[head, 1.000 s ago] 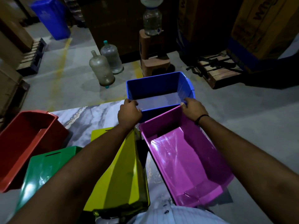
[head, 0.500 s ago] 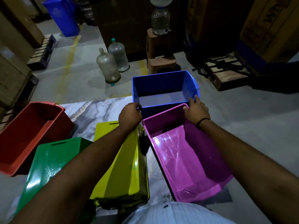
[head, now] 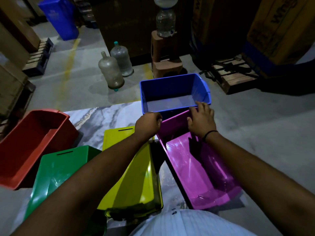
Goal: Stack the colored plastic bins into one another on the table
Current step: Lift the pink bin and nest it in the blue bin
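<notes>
A blue bin stands upright at the table's far edge. Against its near side lies a magenta bin, open side up. An upside-down yellow bin sits in the middle, an upside-down green bin to its left, and an upright red bin at far left. My left hand is closed in a fist on the blue bin's near left rim corner. My right hand lies with fingers spread over the magenta bin's far wall, fingertips touching the blue rim.
The marble-patterned table ends just past the blue bin. On the floor beyond stand two large water jugs, a brown stool with a bottle, wooden pallets with cardboard boxes, and a blue trash can.
My right hand has slid left off the blue bin's near right corner and spread its fingers over the magenta bin's far wall. My left hand keeps its grip.
</notes>
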Motion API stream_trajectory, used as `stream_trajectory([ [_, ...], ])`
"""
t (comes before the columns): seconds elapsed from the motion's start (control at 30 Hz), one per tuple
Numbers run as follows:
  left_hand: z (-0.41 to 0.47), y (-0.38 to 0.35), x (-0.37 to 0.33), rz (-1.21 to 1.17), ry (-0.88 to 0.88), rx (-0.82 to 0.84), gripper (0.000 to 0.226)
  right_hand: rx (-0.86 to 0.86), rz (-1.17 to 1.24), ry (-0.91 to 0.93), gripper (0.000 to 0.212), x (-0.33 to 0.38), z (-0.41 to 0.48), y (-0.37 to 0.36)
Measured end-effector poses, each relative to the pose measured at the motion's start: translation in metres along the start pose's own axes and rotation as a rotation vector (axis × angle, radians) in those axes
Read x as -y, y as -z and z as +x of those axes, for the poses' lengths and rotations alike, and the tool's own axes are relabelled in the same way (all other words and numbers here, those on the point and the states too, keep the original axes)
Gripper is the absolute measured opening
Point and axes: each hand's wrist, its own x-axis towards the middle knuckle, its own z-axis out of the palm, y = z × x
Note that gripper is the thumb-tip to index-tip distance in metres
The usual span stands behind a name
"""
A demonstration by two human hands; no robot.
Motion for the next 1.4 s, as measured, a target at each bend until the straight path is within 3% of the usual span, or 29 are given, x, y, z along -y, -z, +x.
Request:
stream_trajectory([
  [0.27,0.007,-0.006,-0.022,-0.085,-0.070,0.111,0.028,0.019,-0.007,0.029,0.044,0.015,-0.033,-0.001],
  [0.43,0.009,-0.013,-0.039,-0.072,-0.173,0.160,0.042,0.009,0.042,-0.038,0.042,0.016,-0.058,0.001],
  [0.67,0.013,-0.013,-0.046,-0.044,-0.179,0.176,0.053,0.004,0.060,-0.130,0.043,0.016,-0.100,0.006],
  [1.13,0.005,-0.007,-0.045,0.024,-0.214,0.199,0.050,0.026,-0.005,-0.542,0.047,0.015,-0.200,0.010],
  [1.23,-0.001,-0.001,-0.047,0.022,-0.227,0.219,0.052,-0.007,-0.034,-0.651,0.055,0.017,-0.221,0.010],
  [1.4,-0.009,0.010,-0.043,0.010,-0.239,0.266,0.063,0.102,0.036,-0.859,0.093,0.021,-0.253,0.014],
])
